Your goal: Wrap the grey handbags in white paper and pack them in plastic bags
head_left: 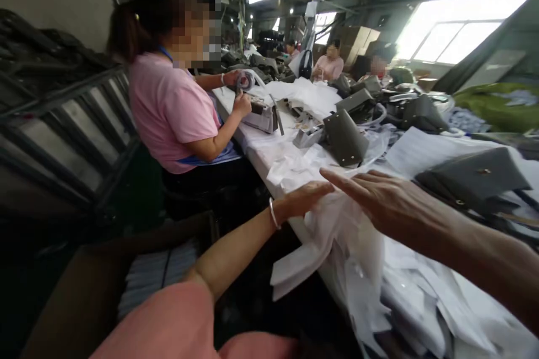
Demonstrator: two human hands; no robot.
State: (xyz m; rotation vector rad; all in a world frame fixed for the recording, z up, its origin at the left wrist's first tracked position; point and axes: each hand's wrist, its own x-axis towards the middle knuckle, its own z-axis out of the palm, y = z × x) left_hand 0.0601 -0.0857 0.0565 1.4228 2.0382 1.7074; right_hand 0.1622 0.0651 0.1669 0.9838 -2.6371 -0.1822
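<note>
My left hand [305, 200], with a white bracelet at the wrist, reaches over the table's edge with its fingers stretched out. Opposite it, my right hand [374, 199] comes in from the right, flat and with extended fingers. Their fingertips come close together; whether they touch I cannot tell. Neither hand shows anything held. Beneath them lie crumpled white wrapping sheets [303, 272], some hanging over the edge. Just beyond my fingers stands a grey bag-like piece [346, 137] with metal studs. Another grey bag [475, 179] lies beyond my right forearm.
At left, a co-worker in a pink shirt [177, 106] handles a roll of tape [244, 81] above a white box [263, 119]. A cardboard box [63, 303] holding pale stacked items stands low at left, near a metal rack [76, 129]. Other people sit farther back.
</note>
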